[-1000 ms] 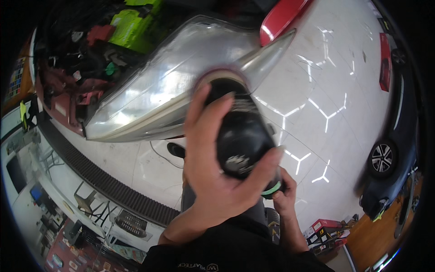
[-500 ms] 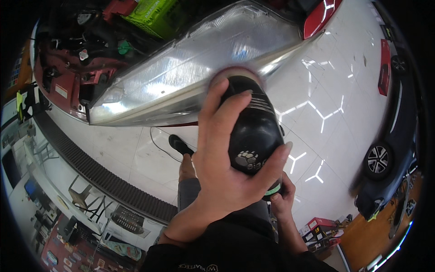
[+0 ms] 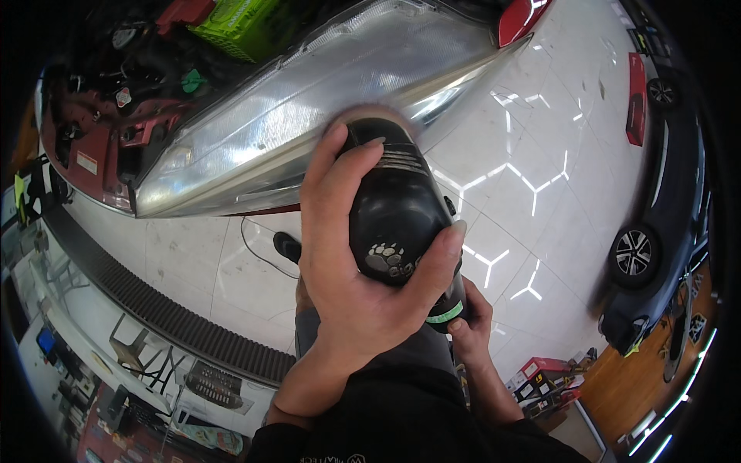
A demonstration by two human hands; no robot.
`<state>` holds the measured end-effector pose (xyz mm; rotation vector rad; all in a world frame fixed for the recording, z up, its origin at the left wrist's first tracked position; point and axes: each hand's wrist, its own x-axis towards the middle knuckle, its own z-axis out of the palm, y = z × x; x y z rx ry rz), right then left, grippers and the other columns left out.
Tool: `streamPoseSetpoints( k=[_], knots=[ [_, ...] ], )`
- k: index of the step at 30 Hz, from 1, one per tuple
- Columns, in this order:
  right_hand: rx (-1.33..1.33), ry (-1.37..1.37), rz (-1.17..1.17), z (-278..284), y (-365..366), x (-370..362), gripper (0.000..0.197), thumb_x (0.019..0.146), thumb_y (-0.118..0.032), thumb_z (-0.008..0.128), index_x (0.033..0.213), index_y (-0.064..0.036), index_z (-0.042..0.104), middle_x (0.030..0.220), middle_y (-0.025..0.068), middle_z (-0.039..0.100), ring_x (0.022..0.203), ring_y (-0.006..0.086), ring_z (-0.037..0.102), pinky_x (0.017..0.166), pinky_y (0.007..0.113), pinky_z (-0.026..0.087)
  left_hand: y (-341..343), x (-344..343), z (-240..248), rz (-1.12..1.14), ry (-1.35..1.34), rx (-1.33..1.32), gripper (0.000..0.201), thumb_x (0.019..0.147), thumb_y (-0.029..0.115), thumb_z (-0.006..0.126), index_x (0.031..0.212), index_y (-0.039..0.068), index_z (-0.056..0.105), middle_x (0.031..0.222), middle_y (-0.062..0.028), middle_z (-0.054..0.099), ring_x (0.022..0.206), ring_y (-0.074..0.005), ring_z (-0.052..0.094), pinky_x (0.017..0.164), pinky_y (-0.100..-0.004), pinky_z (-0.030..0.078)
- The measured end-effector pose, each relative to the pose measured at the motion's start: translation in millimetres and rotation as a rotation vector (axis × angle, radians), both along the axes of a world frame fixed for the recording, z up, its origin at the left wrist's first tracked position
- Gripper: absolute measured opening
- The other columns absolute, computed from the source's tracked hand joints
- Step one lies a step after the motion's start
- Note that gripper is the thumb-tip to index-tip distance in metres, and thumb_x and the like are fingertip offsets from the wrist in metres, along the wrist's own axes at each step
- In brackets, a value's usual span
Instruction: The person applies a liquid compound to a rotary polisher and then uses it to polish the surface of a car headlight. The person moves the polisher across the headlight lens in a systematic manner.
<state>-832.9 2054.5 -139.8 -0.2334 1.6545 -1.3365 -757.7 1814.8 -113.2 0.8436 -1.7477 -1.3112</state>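
Observation:
A black polisher (image 3: 394, 204) with a pale paw mark on its housing lies against the lower edge of a large clear car headlight (image 3: 301, 116). Its round pad (image 3: 378, 114) touches the lens, and the rim looks smeared by motion. From above, my left hand (image 3: 340, 278) wraps over the polisher's head, fingers along one side and thumb on the other. Behind it, my right hand (image 3: 472, 328) is closed around the rear grip near a green band (image 3: 445, 312). The underside of the pad is hidden.
An open engine bay with dark red panels (image 3: 93, 174) lies at the far left, with a green crate (image 3: 231, 31) above it. A dark floor grate (image 3: 170, 309) crosses the left. A dark car (image 3: 656, 224) stands at right; boxes (image 3: 544, 378) sit at lower right.
The whole view has shifted slightly, with the headlight now further left. The polisher and both hands have moved a little left along the lens's lower edge. Both hands keep their hold.

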Motion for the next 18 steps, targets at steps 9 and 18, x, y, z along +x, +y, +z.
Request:
streamPoseSetpoints(
  k=[9,18],
  knots=[
    [-0.003,-0.002,0.014,2.7,-3.1,-1.8,0.097,0.083,-0.055,0.087,0.147,0.0101,0.054,0.135,0.0167,0.066,0.127,0.0243,0.061,0.113,0.038,0.043,-0.3,3.0,0.0,0.004,0.023,0.042,0.079,0.088,0.016,0.082,0.152,-0.004,0.041,0.159,-0.0255,0.040,0.132,-0.0298,0.056,0.110,-0.0394,0.052],
    [-0.008,-0.032,0.021,3.1,-7.3,2.6,0.097,0.084,-0.053,0.088,0.148,0.0097,0.053,0.136,0.0162,0.065,0.127,0.0239,0.061,0.113,0.038,0.043,-2.7,8.4,-0.1,0.000,0.022,0.071,0.079,0.088,0.015,0.081,0.152,-0.004,0.040,0.159,-0.0259,0.040,0.133,-0.0301,0.056,0.111,-0.0396,0.052]
  ],
)
